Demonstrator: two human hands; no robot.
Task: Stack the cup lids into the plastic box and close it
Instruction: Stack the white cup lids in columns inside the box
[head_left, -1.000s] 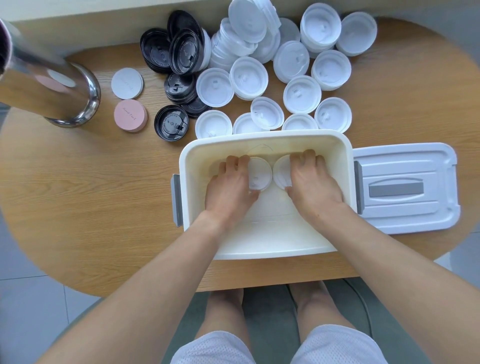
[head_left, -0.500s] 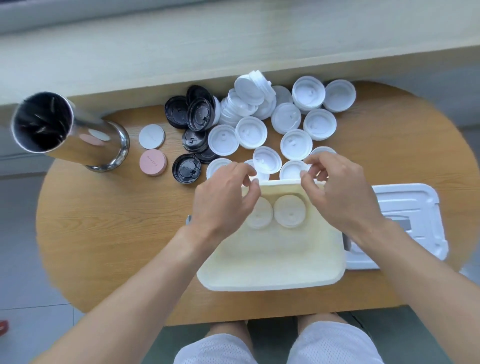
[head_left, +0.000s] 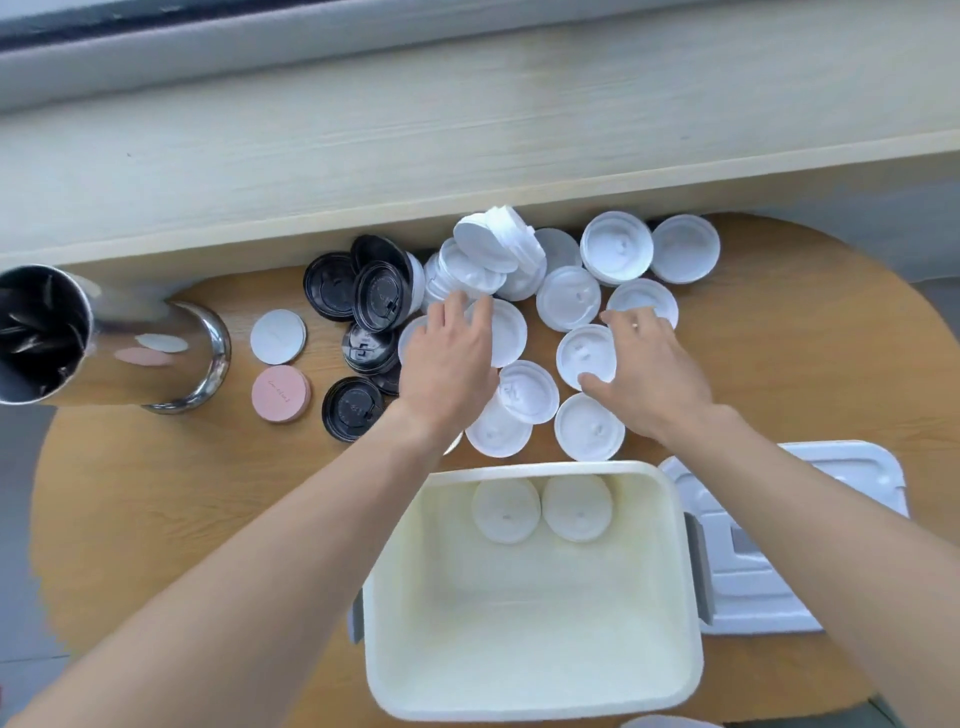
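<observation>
Both forearms bare, no sleeves visible anywhere up to the frame edge. Right hand (head_left: 655, 374) wears a thin ring on one finger. Left hand (head_left: 449, 364) shows no ring, watch or glove.

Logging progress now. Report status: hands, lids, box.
Left hand and right hand open, reaching over loose white lids. Two lids in plastic box. Box lid off, lying right of it. Nothing blocking.

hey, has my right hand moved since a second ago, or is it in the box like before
Yes. The right hand has left the plastic box, going away from you over its far rim, and now rests over a white lid on the table beyond.
</observation>
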